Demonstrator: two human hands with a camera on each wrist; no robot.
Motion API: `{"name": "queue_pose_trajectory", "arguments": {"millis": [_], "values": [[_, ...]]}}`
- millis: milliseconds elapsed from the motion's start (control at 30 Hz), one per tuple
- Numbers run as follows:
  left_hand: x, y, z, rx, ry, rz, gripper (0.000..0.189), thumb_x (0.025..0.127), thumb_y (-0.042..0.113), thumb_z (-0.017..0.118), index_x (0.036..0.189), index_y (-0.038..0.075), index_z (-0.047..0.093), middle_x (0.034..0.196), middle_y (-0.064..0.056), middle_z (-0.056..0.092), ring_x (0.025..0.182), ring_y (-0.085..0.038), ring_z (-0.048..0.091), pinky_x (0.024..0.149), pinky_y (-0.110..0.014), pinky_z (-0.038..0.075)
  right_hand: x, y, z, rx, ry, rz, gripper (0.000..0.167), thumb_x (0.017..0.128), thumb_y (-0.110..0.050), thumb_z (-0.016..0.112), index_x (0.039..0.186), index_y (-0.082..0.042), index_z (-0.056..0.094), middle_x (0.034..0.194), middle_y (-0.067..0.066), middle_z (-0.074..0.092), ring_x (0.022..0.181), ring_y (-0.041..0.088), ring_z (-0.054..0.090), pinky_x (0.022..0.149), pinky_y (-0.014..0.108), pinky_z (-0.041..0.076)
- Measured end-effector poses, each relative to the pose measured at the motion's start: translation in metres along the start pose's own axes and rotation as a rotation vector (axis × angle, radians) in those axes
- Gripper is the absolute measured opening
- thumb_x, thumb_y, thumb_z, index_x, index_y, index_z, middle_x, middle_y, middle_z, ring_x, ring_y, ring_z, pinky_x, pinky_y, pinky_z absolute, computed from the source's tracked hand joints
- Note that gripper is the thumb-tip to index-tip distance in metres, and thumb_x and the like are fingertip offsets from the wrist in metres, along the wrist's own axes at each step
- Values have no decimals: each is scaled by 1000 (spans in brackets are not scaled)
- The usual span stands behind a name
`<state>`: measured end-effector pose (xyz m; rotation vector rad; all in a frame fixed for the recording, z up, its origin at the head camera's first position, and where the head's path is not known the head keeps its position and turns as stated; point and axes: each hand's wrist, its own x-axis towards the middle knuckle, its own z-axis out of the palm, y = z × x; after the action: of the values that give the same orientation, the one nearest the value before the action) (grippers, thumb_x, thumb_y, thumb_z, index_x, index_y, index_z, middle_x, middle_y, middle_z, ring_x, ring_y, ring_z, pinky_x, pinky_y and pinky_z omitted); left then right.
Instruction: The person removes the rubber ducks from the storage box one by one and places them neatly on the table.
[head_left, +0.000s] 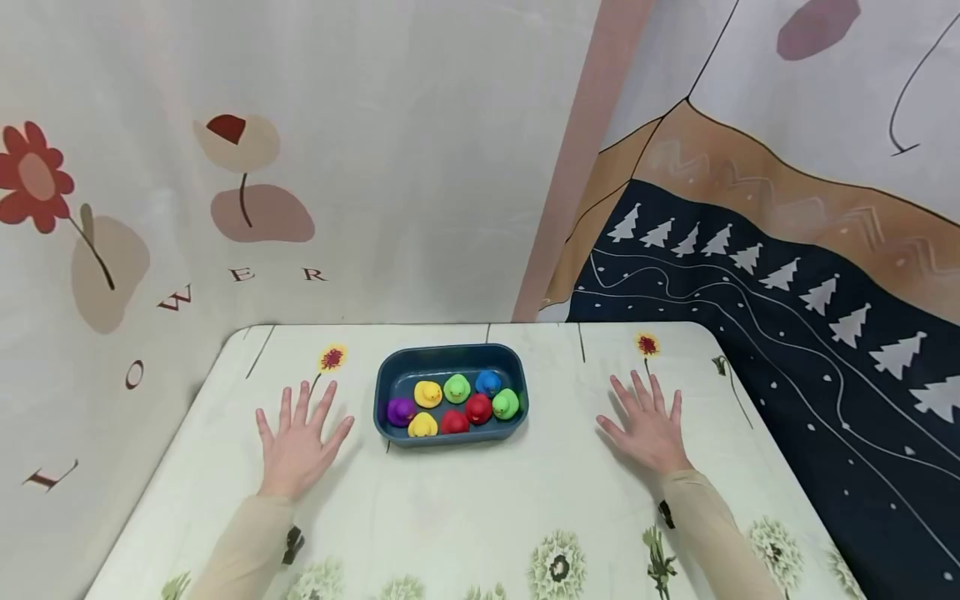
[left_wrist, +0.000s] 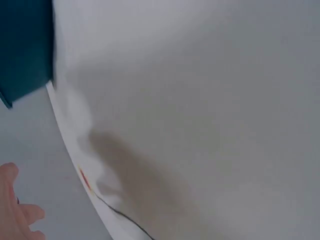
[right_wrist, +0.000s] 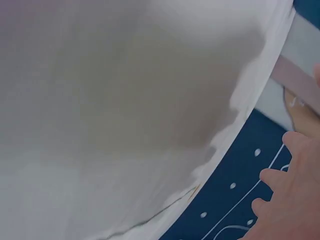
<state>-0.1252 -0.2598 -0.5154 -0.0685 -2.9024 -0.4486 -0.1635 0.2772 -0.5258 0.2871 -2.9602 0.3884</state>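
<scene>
One flowered table (head_left: 480, 496) bears a tray (head_left: 442, 361) beside curtains (head_left: 427, 183).

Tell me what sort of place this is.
Probably a staged tabletop workspace, perhaps indoors: patterned sheets rise behind a flower-print table, where a tray of toy ducks sits.

Fabric-screened indoor spot, room type unclear, white flower-print hanging cloth (head_left: 420, 167) at upper left, navy tree-print cloth (head_left: 870, 450) at right, pale floral-topped table (head_left: 487, 508) below.

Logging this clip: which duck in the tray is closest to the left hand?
The purple duck at the left end of the tray; the others, none purple, sit farther from the left hand.
</scene>
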Motion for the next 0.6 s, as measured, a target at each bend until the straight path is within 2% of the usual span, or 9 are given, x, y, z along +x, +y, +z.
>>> {"name": "queue_pose_trajectory", "arguments": {"millis": [333,500,600], "values": [[9,42,7,-51,-34,38,74,95,59,43,155,21,23,156,-25,18,144,-42,1,105,-66,-13,6,-31,4,32,6,-79,70,92,-56,52,150,-20,37,155,17,27,142,43,12,106,67,-2],[14,53,12,-60,-79,46,80,94,62,43,156,21,17,156,-24,17,143,-43,2,105,-68,-10,7,-44,2,49,-16,-93,70,92,-55,53,150,-19,37,156,15,24,143,41,9,108,64,-7],[19,58,15,-80,-109,40,83,93,63,45,157,21,12,157,-22,16,143,-43,2,104,-66,-13,7,-51,2,66,-25,-107,70,92,-54,52,151,-20,37,157,15,24,143,41,8,108,63,-9]]}}
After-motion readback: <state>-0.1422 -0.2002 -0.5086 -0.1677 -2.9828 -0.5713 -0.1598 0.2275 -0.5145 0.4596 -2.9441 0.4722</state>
